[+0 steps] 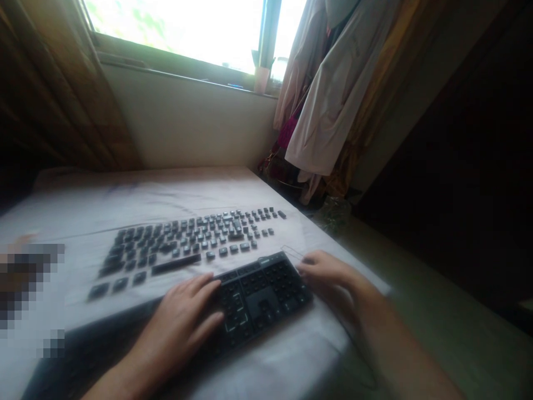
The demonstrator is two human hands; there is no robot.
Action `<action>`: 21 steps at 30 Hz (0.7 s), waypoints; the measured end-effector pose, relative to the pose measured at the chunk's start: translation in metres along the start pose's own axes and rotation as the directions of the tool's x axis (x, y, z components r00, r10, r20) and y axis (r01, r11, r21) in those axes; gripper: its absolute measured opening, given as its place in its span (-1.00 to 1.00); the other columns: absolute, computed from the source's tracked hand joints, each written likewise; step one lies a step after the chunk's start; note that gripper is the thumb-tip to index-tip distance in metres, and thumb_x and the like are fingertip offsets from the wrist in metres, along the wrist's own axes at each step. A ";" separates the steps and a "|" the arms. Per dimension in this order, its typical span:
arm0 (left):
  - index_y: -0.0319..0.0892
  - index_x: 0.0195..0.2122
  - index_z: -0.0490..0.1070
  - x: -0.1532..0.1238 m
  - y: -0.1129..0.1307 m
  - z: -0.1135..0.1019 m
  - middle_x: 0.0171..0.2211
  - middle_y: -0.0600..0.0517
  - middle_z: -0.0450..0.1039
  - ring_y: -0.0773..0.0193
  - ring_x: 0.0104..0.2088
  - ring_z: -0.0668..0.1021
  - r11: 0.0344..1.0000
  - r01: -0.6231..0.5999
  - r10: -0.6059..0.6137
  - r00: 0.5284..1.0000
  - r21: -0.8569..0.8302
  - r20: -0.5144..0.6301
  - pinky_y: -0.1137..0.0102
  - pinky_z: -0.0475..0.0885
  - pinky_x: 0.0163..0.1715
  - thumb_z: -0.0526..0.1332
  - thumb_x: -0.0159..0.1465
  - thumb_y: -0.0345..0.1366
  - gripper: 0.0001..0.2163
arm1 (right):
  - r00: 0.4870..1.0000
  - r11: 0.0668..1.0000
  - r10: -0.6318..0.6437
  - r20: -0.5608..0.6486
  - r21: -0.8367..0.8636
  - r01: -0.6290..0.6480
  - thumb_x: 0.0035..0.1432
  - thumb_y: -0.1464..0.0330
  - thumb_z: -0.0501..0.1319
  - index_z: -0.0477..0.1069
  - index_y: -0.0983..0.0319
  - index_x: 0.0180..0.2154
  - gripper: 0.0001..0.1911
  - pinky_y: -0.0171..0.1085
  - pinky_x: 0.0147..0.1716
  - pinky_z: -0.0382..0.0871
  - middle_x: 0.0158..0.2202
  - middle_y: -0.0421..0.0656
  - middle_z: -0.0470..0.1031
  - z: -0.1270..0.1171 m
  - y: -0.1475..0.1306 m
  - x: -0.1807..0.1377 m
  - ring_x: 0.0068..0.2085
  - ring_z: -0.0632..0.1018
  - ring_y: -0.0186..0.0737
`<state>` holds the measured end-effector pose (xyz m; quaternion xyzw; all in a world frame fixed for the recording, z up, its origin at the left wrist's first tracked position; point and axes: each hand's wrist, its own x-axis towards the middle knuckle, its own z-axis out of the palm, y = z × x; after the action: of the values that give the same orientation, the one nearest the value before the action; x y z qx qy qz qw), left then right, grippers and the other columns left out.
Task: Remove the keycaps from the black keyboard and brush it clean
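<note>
Motion blur smears the loose keycaps [187,239] in rows on the tabletop [145,191], legends unreadable; a pixelated patch [25,289] masks the left edge. The left hand [183,316] covers the middle of the keyboard frame [266,294], whose left end fades into dark blur twd the bottom edge, where both forearms [400,355] are cut off. Thin wire loop [291,253] by the right hand [333,278]: too faint to ID, & whether those fingertips pinch anything can't be told.

White-covered table [125,194]: loose keycaps [187,239] laid out in rows; stripped keyboard [266,294] near front edge.
</note>
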<state>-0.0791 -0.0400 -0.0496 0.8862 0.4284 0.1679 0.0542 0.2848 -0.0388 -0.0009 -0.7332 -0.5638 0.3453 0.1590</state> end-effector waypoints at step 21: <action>0.16 0.18 0.31 -0.002 0.004 -0.010 0.18 0.13 0.43 0.12 0.08 0.56 0.990 -0.079 0.090 0.992 0.120 -0.090 0.20 0.62 -0.03 0.16 0.29 0.06 -0.56 | 0.919 0.381 -0.056 -0.391 0.842 0.382 -0.03 -0.27 0.23 0.45 0.20 -0.60 -0.35 -0.31 -0.57 0.35 -0.64 -0.19 0.44 0.049 -0.041 0.054 -0.58 0.46 -0.30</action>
<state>-0.0806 -0.0443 -0.0403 0.8961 0.4018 0.1868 -0.0251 0.2287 0.0171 -0.0274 -0.4899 -0.3486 0.4548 0.6569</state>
